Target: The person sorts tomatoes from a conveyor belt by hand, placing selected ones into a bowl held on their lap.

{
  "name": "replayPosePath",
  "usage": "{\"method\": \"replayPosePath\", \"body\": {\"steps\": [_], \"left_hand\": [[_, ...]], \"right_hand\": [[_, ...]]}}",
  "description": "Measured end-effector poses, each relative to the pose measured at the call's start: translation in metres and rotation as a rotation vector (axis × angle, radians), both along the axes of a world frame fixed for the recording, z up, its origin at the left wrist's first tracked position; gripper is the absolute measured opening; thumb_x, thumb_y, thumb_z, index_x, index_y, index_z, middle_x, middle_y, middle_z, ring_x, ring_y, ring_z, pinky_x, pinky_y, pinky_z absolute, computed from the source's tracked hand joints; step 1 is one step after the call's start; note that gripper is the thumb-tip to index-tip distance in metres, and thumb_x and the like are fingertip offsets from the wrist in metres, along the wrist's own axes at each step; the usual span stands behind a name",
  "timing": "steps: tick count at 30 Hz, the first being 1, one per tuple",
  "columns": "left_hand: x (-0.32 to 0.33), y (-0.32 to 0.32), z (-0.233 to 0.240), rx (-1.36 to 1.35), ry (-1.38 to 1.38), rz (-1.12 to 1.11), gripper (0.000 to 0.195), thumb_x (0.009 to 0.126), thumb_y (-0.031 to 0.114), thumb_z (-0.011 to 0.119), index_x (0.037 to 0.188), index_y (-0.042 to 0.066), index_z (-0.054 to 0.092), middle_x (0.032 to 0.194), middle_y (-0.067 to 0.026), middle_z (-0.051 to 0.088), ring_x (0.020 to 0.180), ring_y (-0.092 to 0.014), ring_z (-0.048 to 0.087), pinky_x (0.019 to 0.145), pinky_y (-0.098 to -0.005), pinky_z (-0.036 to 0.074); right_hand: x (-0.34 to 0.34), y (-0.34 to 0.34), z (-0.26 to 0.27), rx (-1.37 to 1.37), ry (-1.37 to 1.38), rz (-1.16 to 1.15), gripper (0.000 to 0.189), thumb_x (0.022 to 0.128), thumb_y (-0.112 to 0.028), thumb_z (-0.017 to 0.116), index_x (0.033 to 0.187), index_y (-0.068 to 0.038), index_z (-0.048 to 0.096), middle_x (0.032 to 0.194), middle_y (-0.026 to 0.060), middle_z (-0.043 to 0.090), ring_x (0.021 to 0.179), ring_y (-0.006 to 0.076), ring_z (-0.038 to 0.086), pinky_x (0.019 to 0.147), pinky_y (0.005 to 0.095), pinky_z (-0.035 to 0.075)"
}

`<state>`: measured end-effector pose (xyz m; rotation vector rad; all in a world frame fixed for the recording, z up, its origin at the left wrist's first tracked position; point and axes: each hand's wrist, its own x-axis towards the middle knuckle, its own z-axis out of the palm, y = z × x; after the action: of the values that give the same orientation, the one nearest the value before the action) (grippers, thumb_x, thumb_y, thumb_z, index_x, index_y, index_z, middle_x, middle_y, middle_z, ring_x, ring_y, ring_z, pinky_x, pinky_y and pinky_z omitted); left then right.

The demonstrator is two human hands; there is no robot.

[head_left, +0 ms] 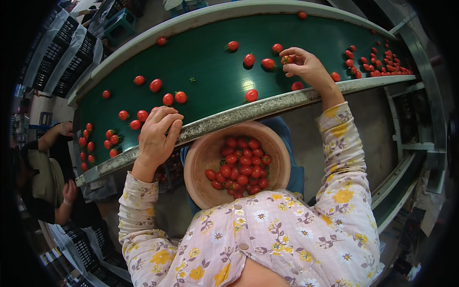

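Observation:
Between the thumb and fingers of my right hand (304, 67) is a small red tomato (286, 60) with its green calyx showing, just over the green conveyor belt (211, 71). Two loose tomatoes, one upright (277, 48) and one on its side (268, 64), lie close by. My left hand (159, 132) rests at the belt's near rail (229, 116), back upward; its fingertips are partly hidden and a tomato (155, 109) shows at them. Whether they grip anything is unclear. Below the rail, at my lap, a round bowl (195, 168) contains many red tomatoes (245, 168).
A dense cluster of tomatoes (392, 64) lies at the belt's right end, and several more (86, 143) at its left end. At left a person (46, 172) sits near the belt. Black crates (57, 46) with pale liners are stacked beyond, near a green stool (121, 26).

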<state>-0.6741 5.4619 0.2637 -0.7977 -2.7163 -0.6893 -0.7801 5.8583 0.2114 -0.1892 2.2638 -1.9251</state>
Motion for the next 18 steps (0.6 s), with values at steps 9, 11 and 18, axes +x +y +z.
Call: {"method": "replayPosePath", "body": {"steps": [9,11,18], "left_hand": [[-0.003,0.022,0.004,-0.019,0.023,-0.011,0.018,0.092,0.016,0.059,0.091,0.0,0.067,0.095,-0.0121,0.064,0.092,-0.03,0.06,0.081,-0.039,0.047],[-0.003,0.028,0.005,-0.019,0.014,-0.012,0.018,0.092,0.016,0.059,0.091,0.0,0.067,0.095,-0.0118,0.064,0.091,-0.03,0.06,0.08,-0.0388,0.048],[-0.004,0.044,0.008,-0.005,0.019,-0.002,0.017,0.091,0.015,0.06,0.088,0.0,0.067,0.092,-0.0119,0.065,0.089,-0.03,0.061,0.08,-0.0388,0.048]], "right_hand": [[0.024,0.011,0.012,-0.261,-0.012,0.04,0.035,0.085,-0.007,0.072,0.118,-0.003,0.06,0.105,0.0097,0.066,0.09,0.0154,0.067,0.082,0.0283,0.057],[0.026,0.013,0.014,-0.245,0.009,0.043,0.035,0.085,-0.006,0.072,0.118,-0.003,0.061,0.105,0.0098,0.066,0.09,0.0156,0.067,0.082,0.0285,0.058],[0.028,0.021,0.009,-0.019,0.179,-0.052,0.029,0.083,-0.004,0.071,0.111,-0.004,0.063,0.094,0.004,0.065,0.08,0.0107,0.064,0.074,0.0236,0.053]]}}
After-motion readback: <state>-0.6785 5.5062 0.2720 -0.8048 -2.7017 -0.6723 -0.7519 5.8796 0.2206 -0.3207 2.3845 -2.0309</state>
